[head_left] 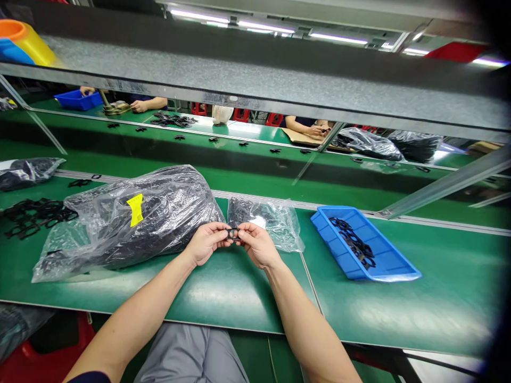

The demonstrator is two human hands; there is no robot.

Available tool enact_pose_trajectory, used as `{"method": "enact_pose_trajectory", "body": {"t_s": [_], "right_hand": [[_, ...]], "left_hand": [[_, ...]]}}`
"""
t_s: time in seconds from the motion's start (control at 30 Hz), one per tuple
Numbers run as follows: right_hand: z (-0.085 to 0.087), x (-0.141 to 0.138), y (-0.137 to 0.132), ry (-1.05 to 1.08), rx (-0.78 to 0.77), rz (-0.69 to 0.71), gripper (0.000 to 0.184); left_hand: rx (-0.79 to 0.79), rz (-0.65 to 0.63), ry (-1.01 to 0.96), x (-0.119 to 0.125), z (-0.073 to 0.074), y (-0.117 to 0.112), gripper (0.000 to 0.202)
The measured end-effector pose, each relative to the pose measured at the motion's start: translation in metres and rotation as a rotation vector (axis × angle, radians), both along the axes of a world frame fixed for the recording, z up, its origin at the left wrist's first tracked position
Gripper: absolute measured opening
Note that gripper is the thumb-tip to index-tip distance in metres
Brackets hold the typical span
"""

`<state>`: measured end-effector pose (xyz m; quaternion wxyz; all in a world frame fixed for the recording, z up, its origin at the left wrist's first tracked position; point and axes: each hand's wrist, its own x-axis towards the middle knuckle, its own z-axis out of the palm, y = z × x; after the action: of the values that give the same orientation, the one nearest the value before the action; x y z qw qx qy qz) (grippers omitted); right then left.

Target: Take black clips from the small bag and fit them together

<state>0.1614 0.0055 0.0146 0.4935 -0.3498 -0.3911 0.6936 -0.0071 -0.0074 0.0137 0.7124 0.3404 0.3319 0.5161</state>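
Note:
Between my two hands I hold a small black plastic frame part [233, 234] with openings in it, above the green table. My left hand [206, 242] pinches its left end, and my right hand [257, 244] pinches the right end. Just behind my left hand lies a large clear bag [175, 197] packed with dark parts and marked with a yellow label [136, 209]. A smaller clear bag [279, 218] sits behind my right hand. To the right, a blue tray [387, 255] contains several similar black parts [353, 242].
Loose black parts [35, 215] are spread at the left, near another bag [27, 173]. A metal shelf [255, 90] spans overhead, with a slanted strut [447, 181] at right. Small parts lie along the green belt [239, 165] ahead; co-workers' hands [317, 130] show beyond it.

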Motion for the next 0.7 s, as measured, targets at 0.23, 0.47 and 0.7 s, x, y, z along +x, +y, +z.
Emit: {"method": "enact_pose_trajectory", "body": {"t_s": [0.23,0.47,0.7], "right_hand": [[-0.005,0.001,0.002,-0.076,0.069,-0.031,0.029],[-0.006,0.008,-0.004,-0.574,0.675,-0.32,0.008],[-0.013,0.003,-0.008,-0.793,0.978,-0.093,0.021]], "left_hand": [[-0.009,-0.028,0.005,-0.001,-0.001,0.0,0.028],[-0.001,0.082,0.113,0.002,0.0,0.0,0.034],[0.042,0.121,0.099,0.005,-0.002,-0.001,0.03]]}}
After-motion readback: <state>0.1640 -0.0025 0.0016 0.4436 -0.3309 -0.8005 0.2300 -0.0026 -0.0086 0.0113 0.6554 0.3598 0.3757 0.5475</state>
